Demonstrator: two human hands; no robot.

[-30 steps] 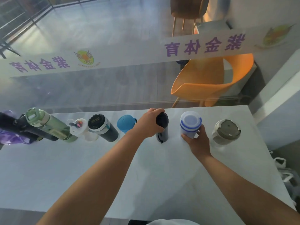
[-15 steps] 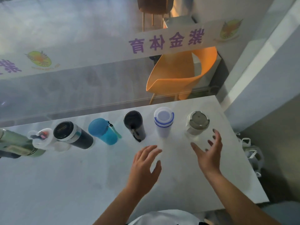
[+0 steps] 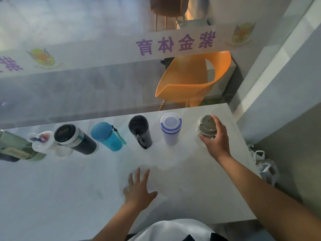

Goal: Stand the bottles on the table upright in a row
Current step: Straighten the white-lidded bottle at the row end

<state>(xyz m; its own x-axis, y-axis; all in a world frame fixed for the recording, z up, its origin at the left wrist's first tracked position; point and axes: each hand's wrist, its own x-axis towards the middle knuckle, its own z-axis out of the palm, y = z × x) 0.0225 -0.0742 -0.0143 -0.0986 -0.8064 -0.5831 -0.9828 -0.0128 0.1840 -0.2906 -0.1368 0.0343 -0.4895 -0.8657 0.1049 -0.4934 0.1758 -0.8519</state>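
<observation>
Several bottles stand upright in a row along the far side of the white table [image 3: 69, 197]. From the right: a clear jar with a grey lid [image 3: 205, 125], a white bottle with blue bands [image 3: 170, 128], a black flask [image 3: 139, 130], a blue bottle [image 3: 106, 135], a dark steel-ringed flask [image 3: 73, 139], a clear bottle [image 3: 43, 141] and a green bottle [image 3: 12, 146] at the left edge. My right hand [image 3: 216, 139] is wrapped around the grey-lidded jar. My left hand [image 3: 139, 188] hovers flat over the table's middle, fingers spread, holding nothing.
A glass partition with purple lettering runs right behind the row. An orange chair [image 3: 191, 79] stands beyond the glass. The table's right edge lies just past the jar, with white bags [image 3: 264, 164] on the floor below and a grey wall to the right.
My right hand moved forward and closed around the grey-lidded jar. My left hand drew back toward me and flattened over the table. A second ago the hands held the black flask and the white bottle.
</observation>
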